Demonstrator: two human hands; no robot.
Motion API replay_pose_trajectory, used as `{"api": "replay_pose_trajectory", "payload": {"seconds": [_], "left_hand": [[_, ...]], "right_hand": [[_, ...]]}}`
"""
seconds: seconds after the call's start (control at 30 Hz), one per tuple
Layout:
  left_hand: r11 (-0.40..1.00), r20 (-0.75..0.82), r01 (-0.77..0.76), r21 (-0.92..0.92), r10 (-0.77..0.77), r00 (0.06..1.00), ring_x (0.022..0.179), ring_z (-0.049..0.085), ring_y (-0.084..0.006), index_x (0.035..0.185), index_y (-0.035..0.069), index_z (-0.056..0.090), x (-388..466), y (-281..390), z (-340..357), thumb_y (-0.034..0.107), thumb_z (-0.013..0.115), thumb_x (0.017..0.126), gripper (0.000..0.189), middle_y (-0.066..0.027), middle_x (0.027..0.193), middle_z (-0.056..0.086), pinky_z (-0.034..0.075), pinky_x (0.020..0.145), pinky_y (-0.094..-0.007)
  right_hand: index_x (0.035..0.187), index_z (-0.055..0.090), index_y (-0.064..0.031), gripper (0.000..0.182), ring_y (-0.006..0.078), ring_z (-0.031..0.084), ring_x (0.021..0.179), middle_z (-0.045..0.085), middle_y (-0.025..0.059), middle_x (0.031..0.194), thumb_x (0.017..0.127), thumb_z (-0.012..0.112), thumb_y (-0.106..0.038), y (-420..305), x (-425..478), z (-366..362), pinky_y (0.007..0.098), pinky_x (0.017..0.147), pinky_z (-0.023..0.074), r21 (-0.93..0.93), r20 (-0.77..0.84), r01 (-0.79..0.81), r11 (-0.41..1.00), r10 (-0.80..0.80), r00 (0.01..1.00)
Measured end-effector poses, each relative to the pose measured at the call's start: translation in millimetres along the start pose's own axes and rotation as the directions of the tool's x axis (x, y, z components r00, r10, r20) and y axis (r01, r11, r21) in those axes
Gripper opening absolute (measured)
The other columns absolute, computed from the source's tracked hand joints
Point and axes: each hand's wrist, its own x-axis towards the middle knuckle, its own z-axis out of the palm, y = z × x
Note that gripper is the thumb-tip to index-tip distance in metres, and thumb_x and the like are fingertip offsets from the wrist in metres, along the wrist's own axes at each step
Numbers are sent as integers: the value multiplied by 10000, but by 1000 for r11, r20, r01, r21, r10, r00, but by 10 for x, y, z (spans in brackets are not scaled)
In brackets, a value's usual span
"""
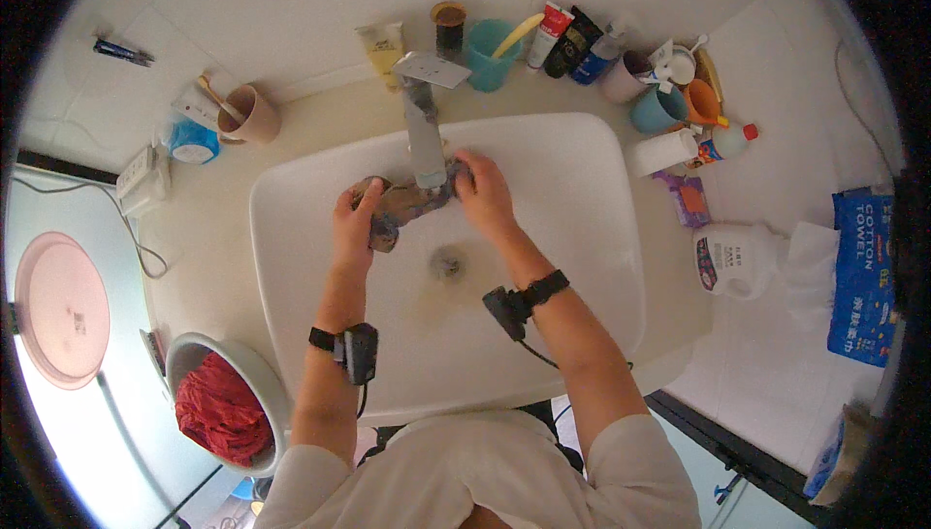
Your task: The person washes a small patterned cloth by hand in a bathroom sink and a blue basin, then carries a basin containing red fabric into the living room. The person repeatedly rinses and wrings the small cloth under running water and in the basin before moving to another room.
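Note:
Both hands hold a wet, brownish-grey patterned cloth (409, 203) stretched beneath the tap (423, 132) of a white washbasin (567, 311). My left hand (355, 222) grips its left end, where the fabric bunches up and hangs down. Its other end is pinched in my right hand (486, 191), just right of the spout. Whether water is running is hard to make out. The drain (449, 263) lies below the cloth, with a faint brownish tint on the basin floor near it. Each wrist wears a black strapped device with a cable.
A grey-white bucket (273, 402) holding red cloth (222, 411) stands at the lower left. Cups, tubes and a teal tumbler (486, 63) line the back ledge. On the right are a white detergent jug (738, 260), a paper roll (663, 152) and a blue cotton-towel pack (862, 274).

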Motion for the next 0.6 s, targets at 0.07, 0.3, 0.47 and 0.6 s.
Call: {"api": "replay_pose_trajectory", "payload": {"seconds": [0.07,0.3,0.47,0.6], "left_hand": [[979,153,141,-148,-118,981,825,594,-191,1078,-23,532,-64,-8,-61,141,611,823,313,-105,966,604,487,695,-308],[931,115,13,-366,31,993,940,581,-232,1110,2,511,-190,-64,-116,96,507,860,267,-122,1029,593,488,766,-338],[690,393,431,-581,-226,892,1051,518,-261,1193,78,459,-267,-403,126,237,398,903,337,-97,1174,506,463,807,-451],[776,499,252,-578,92,862,1036,510,-238,1176,89,463,78,-962,-32,249,397,901,325,-90,1122,511,462,818,-431]], "right_hand": [[1103,559,-106,356,318,483,1054,525,160,1140,748,574,-121,-159,-114,8,441,878,386,-205,8,154,967,-156,988],[1100,530,-70,535,353,433,1082,485,151,1137,590,691,-88,44,-315,204,432,899,366,-287,115,199,937,-173,978],[976,528,-35,343,363,444,1005,508,165,1013,643,592,-82,-420,-182,251,416,863,377,215,-28,-162,963,172,985],[900,545,-41,283,351,471,969,529,144,1021,645,639,-123,-939,-316,106,421,878,361,303,-26,328,895,-336,941]]}}
